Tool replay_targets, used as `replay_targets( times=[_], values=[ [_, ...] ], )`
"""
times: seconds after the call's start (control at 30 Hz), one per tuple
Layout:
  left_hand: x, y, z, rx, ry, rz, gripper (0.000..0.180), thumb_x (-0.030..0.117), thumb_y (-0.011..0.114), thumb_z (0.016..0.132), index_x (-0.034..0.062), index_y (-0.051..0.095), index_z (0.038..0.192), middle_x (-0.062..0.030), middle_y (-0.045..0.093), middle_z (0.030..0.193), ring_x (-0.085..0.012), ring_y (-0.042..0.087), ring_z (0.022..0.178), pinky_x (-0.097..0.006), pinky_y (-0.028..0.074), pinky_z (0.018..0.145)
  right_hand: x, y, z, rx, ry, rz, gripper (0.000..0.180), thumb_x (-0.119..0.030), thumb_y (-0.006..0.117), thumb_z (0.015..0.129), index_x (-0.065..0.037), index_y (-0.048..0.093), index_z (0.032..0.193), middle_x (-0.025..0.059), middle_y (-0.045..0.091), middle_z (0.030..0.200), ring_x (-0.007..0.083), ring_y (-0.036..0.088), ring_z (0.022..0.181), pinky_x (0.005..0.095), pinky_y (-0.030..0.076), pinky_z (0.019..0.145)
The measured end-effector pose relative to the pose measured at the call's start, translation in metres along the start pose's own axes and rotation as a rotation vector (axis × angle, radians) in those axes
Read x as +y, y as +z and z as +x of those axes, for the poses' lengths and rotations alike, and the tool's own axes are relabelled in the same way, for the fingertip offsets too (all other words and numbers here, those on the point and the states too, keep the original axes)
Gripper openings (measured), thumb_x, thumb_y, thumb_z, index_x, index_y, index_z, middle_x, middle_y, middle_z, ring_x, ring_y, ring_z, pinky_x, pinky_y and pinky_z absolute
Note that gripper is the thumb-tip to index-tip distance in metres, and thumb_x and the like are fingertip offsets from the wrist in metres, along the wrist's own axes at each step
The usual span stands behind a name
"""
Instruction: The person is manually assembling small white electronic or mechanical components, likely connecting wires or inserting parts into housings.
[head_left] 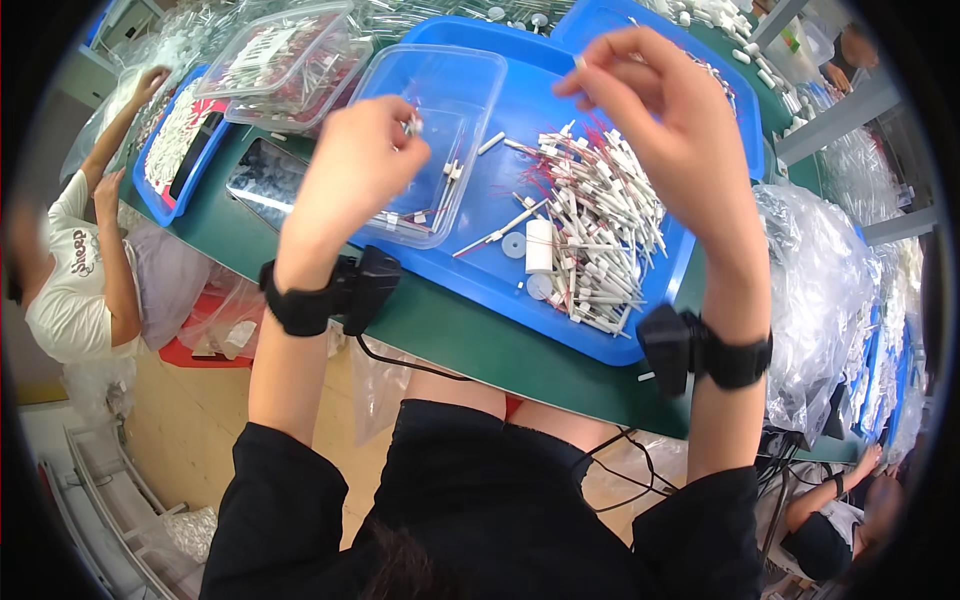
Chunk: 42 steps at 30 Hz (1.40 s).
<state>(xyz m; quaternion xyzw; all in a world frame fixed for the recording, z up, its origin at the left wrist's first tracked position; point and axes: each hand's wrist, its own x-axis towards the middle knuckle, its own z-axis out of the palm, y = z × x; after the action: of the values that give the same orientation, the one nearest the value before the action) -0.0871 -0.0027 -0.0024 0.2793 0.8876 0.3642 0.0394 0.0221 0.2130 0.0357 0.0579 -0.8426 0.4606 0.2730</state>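
Note:
My left hand (362,155) is raised over the clear plastic box (482,72), thumb and fingers pinched. A small white piece (414,126) shows at its fingertips, with a trace of red; its kind is too small to tell. My right hand (655,105) hovers over the blue tray (470,290), thumb and forefinger pressed together on a tiny whitish bit (579,62). Below it lies a heap of thin white stick-like parts (600,215) with red wires. A white cylinder (539,246) and a translucent disc (513,245) sit beside the heap. Several thin parts (452,172) lie in the clear box.
A dark-screened phone (265,185) lies on the green table (440,325) left of the tray. Filled lidded boxes (290,60) and another blue tray (172,205) stand further left. Clear plastic bags (815,290) bulge at the right. A co-worker (85,270) works at the left.

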Motion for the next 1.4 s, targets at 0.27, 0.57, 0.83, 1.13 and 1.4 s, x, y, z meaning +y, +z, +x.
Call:
replay_targets(
  times=[0.27, 0.57, 0.83, 1.13, 1.4],
  values=[
    [0.044, 0.009, -0.048, 0.19, 0.233, -0.952, 0.022, 0.013, 0.058, 0.095, -0.0059, 0.062, 0.107, -0.0119, 0.065, 0.087, -0.0195, 0.064, 0.071, -0.031, 0.053, 0.064, -0.019, 0.004, -0.062, -0.003, 0.179, 0.289, 0.012, -0.001, 0.064, 0.087, 0.002, 0.064, 0.099, 0.006, 0.069, 0.088, 0.0105, 0.066, 0.081, 0.0229, 0.051, 0.074],
    [0.055, 0.038, -0.064, 0.084, 0.231, -1.213, 0.015, 0.003, 0.059, 0.093, -0.0088, 0.063, 0.1, -0.0178, 0.069, 0.083, -0.0222, 0.07, 0.069, -0.031, 0.059, 0.065, -0.021, 0.004, -0.077, 0.042, 0.227, 0.596, 0.012, 0.001, 0.06, 0.09, 0.004, 0.062, 0.101, 0.007, 0.065, 0.093, 0.0114, 0.064, 0.082, 0.0227, 0.051, 0.073],
    [0.052, 0.041, -0.068, 0.038, 0.21, -1.025, 0.014, 0.0, 0.061, 0.09, -0.0088, 0.064, 0.101, -0.0152, 0.069, 0.086, -0.0199, 0.07, 0.072, -0.028, 0.059, 0.066, -0.012, 0.005, -0.079, -0.01, 0.18, 0.392, 0.012, 0.001, 0.063, 0.087, 0.001, 0.064, 0.099, 0.0061, 0.067, 0.086, 0.0122, 0.066, 0.077, 0.0232, 0.051, 0.069],
    [0.059, 0.041, -0.066, 0.052, 0.205, -0.826, 0.009, -0.008, 0.059, 0.088, -0.0092, 0.063, 0.096, -0.0154, 0.068, 0.083, -0.0212, 0.069, 0.071, -0.028, 0.057, 0.063, -0.014, 0.007, -0.079, 0.094, -0.038, -0.147, 0.011, 0.0, 0.068, 0.082, -0.005, 0.065, 0.091, 0.0058, 0.067, 0.081, 0.0211, 0.066, 0.07, 0.0273, 0.051, 0.061],
    [0.06, 0.043, -0.068, 0.057, 0.275, -0.782, 0.008, -0.009, 0.058, 0.088, -0.0099, 0.064, 0.093, -0.0154, 0.067, 0.081, -0.0217, 0.069, 0.071, -0.028, 0.058, 0.064, -0.011, 0.011, -0.082, 0.111, -0.166, -0.188, 0.02, 0.002, 0.069, 0.077, -0.005, 0.065, 0.096, 0.0061, 0.067, 0.081, 0.022, 0.065, 0.07, 0.0296, 0.051, 0.061]
  ],
)
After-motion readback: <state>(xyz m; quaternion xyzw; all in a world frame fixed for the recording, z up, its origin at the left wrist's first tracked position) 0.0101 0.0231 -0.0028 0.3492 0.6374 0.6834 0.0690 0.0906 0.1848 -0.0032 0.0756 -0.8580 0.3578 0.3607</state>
